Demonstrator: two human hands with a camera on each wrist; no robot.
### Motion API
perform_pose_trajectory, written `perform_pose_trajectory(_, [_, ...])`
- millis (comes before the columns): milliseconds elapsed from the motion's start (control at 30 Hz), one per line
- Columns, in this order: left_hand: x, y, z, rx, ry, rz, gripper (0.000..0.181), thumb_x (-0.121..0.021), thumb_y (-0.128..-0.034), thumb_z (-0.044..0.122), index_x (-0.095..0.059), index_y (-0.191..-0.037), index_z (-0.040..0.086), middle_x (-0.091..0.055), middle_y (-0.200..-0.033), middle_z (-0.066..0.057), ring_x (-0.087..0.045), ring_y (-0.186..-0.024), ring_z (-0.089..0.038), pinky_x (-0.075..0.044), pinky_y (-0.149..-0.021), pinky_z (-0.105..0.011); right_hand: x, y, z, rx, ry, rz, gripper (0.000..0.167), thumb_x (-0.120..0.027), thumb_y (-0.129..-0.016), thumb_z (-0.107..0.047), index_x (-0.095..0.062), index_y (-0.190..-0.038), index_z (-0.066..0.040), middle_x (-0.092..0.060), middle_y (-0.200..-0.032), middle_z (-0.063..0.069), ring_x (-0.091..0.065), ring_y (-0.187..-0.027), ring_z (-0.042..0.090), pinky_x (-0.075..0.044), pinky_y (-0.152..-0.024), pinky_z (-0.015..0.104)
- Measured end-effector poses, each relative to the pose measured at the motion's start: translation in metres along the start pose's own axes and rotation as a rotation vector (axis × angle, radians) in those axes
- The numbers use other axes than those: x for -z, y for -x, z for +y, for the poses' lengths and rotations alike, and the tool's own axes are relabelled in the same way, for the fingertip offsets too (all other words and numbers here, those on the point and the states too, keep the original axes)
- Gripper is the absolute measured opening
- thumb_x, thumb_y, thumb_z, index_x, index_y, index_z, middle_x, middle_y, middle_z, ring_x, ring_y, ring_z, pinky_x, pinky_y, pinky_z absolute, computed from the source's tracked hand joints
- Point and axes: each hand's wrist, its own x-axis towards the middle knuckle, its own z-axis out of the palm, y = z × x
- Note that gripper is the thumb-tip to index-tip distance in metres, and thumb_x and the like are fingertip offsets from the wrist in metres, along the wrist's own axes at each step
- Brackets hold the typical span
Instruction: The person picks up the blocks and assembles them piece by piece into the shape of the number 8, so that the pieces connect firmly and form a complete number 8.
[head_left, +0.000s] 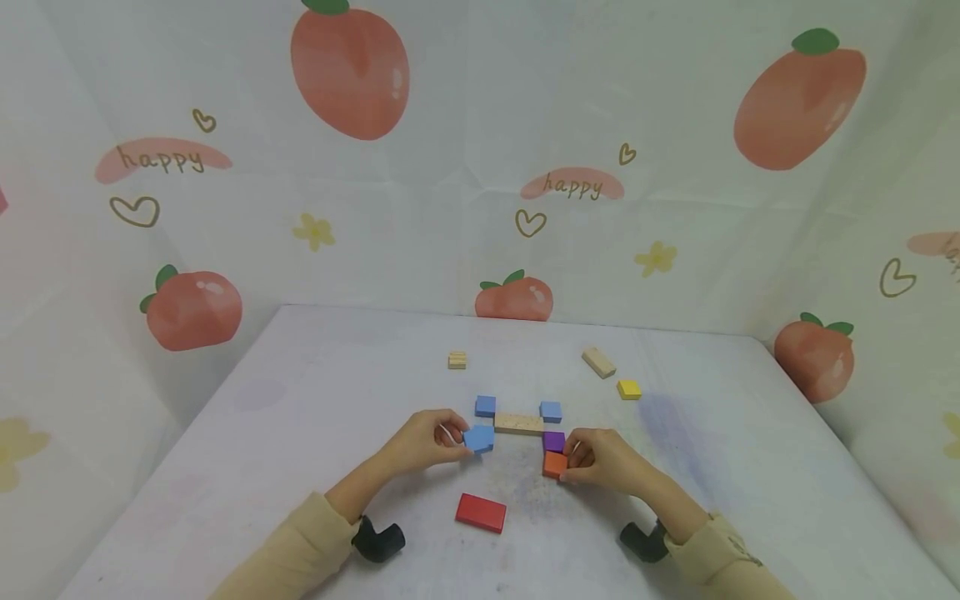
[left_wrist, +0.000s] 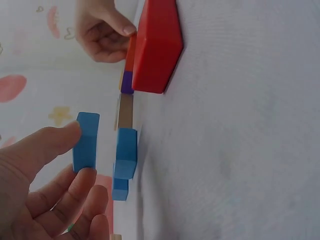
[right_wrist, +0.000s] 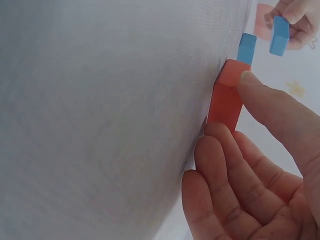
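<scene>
Between thumb and fingertips, my left hand pinches a blue block, raised off the table. Just beside it, another blue block stands at the left end of a wooden plank; in the head view the two blues overlap. My right hand holds an orange block by its sides, down on the table. That block touches or nearly touches a purple block at the plank's right end. Two more blue blocks, left and right, sit at the plank's far corners.
Nearer the front lies a red block. Farther back are small stacked wooden pieces, a wooden block and a yellow block. Printed cloth hangs behind the table.
</scene>
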Motion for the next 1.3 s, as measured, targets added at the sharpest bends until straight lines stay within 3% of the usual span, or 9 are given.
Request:
perform_pose_trajectory(500, [-0.010,0.002,0.007,0.024,-0.043,-0.040,0.027,-0.076,-0.0765,0.021,-0.063,-0.095,0.006,-0.062,-0.082,0.000,-0.053,-0.072,-0.008,-0.046,-0.064,-0.017,0.000,0.000,-0.001,-0.019,-0.002,-0.005,0.026,-0.076,-0.076,-0.019,-0.058,-0.090,-0.005,-0.065,-0.076,-0.002,-0.054,-0.066,0.001,-0.046,-0.060,0.017])
perform_pose_trajectory(667, [-0.013,0.003,0.009,-0.037,-0.074,-0.040,0.027,-0.075,-0.0773,0.025,-0.063,-0.092,0.006,-0.061,-0.078,0.003,-0.052,-0.069,-0.003,-0.047,-0.063,-0.017,0.000,0.000,-0.001,-0.023,-0.003,-0.006,0.026,-0.076,-0.076,-0.019,-0.058,-0.090,-0.005,-0.064,-0.076,-0.002,-0.054,-0.067,0.002,-0.046,-0.060,0.017])
perform_pose_trajectory(767, [-0.014,0.001,0.009,-0.039,-0.090,-0.050,0.027,-0.075,-0.0769,0.025,-0.063,-0.092,0.005,-0.063,-0.079,0.001,-0.053,-0.069,-0.004,-0.046,-0.063,-0.017,-0.001,0.000,0.000,-0.026,-0.007,-0.008,0.026,-0.076,-0.076,-0.019,-0.058,-0.090,-0.005,-0.064,-0.076,-0.002,-0.055,-0.067,0.002,-0.046,-0.060,0.017])
perform_pose_trajectory(900, [-0.017,-0.001,0.009,-0.008,-0.111,-0.066,0.028,-0.077,-0.0750,0.022,-0.063,-0.092,0.005,-0.064,-0.080,-0.002,-0.054,-0.071,-0.008,-0.045,-0.064,-0.018,-0.001,0.000,0.000,-0.026,-0.005,-0.007,0.026,-0.076,-0.076,-0.019,-0.058,-0.091,-0.005,-0.065,-0.077,-0.002,-0.055,-0.067,0.002,-0.046,-0.060,0.017])
perform_pose_trajectory(1300, [-0.020,-0.003,0.009,0.012,-0.129,-0.068,0.026,-0.077,-0.0741,0.019,-0.063,-0.090,0.005,-0.063,-0.079,0.000,-0.053,-0.070,-0.008,-0.044,-0.062,-0.017,-0.001,0.000,-0.001,-0.031,-0.002,-0.005,0.027,-0.076,-0.076,-0.019,-0.058,-0.091,-0.005,-0.063,-0.076,-0.002,-0.054,-0.067,0.003,-0.046,-0.060,0.017])
